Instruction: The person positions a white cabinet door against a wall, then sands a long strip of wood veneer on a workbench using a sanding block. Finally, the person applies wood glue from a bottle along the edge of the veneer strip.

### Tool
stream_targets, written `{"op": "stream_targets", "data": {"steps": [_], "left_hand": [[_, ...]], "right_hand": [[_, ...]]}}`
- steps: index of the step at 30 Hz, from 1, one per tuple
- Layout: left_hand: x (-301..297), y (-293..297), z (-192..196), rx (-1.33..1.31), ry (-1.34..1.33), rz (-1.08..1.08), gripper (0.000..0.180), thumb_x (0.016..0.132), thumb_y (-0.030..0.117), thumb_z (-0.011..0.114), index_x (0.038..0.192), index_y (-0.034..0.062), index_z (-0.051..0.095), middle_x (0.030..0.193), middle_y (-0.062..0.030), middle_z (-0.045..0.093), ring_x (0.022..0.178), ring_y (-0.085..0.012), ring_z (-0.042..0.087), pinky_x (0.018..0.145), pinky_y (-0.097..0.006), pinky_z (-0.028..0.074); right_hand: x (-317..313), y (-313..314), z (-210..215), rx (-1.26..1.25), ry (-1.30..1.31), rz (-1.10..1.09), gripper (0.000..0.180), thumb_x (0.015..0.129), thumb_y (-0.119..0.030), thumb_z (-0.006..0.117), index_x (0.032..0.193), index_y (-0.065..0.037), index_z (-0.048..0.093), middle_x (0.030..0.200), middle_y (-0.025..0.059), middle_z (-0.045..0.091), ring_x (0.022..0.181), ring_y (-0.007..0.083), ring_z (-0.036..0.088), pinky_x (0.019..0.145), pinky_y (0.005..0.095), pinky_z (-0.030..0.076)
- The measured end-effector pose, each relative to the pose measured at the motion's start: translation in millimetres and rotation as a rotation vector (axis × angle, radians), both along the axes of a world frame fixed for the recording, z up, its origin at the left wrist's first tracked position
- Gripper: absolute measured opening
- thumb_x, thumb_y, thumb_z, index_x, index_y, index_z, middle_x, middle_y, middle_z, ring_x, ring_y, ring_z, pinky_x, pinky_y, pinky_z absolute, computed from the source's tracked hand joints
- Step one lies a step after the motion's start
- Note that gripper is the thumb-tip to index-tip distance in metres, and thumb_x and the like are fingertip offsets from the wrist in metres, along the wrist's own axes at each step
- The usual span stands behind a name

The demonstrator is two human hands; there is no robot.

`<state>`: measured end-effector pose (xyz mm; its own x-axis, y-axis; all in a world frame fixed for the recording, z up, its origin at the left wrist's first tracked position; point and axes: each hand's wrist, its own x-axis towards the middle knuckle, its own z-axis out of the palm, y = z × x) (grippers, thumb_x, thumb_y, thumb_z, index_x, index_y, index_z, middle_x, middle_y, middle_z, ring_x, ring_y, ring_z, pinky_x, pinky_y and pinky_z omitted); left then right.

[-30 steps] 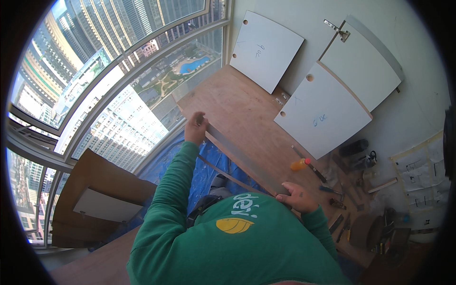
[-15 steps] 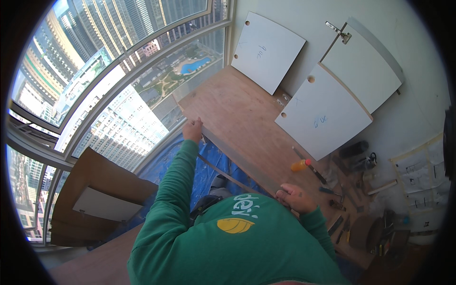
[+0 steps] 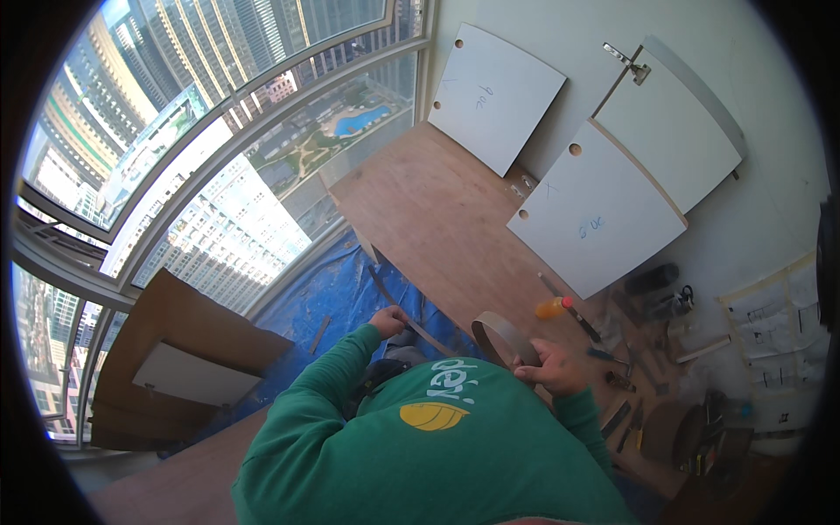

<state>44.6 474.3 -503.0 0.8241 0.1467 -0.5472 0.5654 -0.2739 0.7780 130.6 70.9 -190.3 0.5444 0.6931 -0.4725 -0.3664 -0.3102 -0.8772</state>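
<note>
Fingers [image 3: 528,373] of the right hand [image 3: 556,367] pinch a looped beige strip [image 3: 505,327] by the near edge of the brown wooden surface [image 3: 411,206], likely restraining its spring. The left hand [image 3: 388,322] curls at a narrow brown strip [image 3: 426,337], its pinch unclear.

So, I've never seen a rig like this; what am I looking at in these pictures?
There's no robot: a person works bare-handed. Every picture comes from the left one of two fisheye cameras worn on the head, looking down, so straight edges bend near the rim. The right fingers hold a curled strip. The left fingers are at a narrow strip; I can't tell whether they grip it. On the wooden board are an orange bottle and tools, with white panels leaning against the wall.
</note>
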Motion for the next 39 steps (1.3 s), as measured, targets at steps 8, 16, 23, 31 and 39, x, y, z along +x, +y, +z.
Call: {"op": "stream_targets", "data": {"steps": [8,16,23,31,39], "left_hand": [[-2.9,-94.6,-77.2,-0.116,-0.013,-1.155,0.048,0.106,0.035,0.06,0.139,-0.0002,0.064,0.143,-0.0216,0.064,0.135,-0.0342,0.059,0.118,-0.046,0.042],[-35.3,-21.6,-166.2,0.098,0.303,-0.959,0.051,0.111,0.036,0.046,0.145,0.0002,0.059,0.143,-0.0227,0.063,0.132,-0.0378,0.06,0.112,-0.046,0.044],[33.6,-63.9,75.8,-0.707,0.377,-0.259,0.043,0.108,0.035,0.052,0.136,0.0053,0.065,0.136,-0.0139,0.07,0.117,-0.0273,0.072,0.087,-0.041,0.059],[19.7,-47.1,-7.0,0.366,0.057,-0.495,0.037,0.102,0.041,0.061,0.106,0.0066,0.074,0.117,-0.0147,0.077,0.111,-0.0305,0.074,0.09,-0.046,0.059],[-23.6,-30.9,-75.2,0.516,0.302,-0.859,0.059,0.097,0.055,0.059,0.129,0.0087,0.075,0.131,-0.0215,0.071,0.122,-0.0389,0.068,0.104,-0.047,0.052]], "right_hand": [[-2.5,5.5,-0.2,0.013,-0.006,-0.205,0.018,0.094,-0.01,0.077,0.105,-0.003,0.064,0.086,0.0055,0.069,0.078,0.0146,0.066,0.073,0.0305,0.053],[-2.7,13.7,-8.1,0.196,-0.032,-0.216,0.02,0.096,-0.016,0.079,0.098,-0.002,0.065,0.079,0.0043,0.066,0.069,0.0123,0.062,0.066,0.0282,0.051],[-8.4,-3.1,-12.7,0.104,-0.047,-0.324,0.017,0.098,-0.015,0.076,0.097,-0.002,0.065,0.081,0.0056,0.067,0.07,0.0115,0.06,0.068,0.0274,0.05],[-5.3,6.9,-17.8,0.157,-0.045,-0.312,0.012,0.1,-0.012,0.071,0.097,-0.003,0.065,0.083,0.0052,0.066,0.08,0.0143,0.063,0.077,0.0298,0.051],[-6.9,15.9,-21.9,0.156,0.009,-0.309,0.01,0.102,-0.012,0.068,0.098,-0.003,0.064,0.081,0.0046,0.064,0.08,0.0155,0.063,0.079,0.0313,0.052]]}}
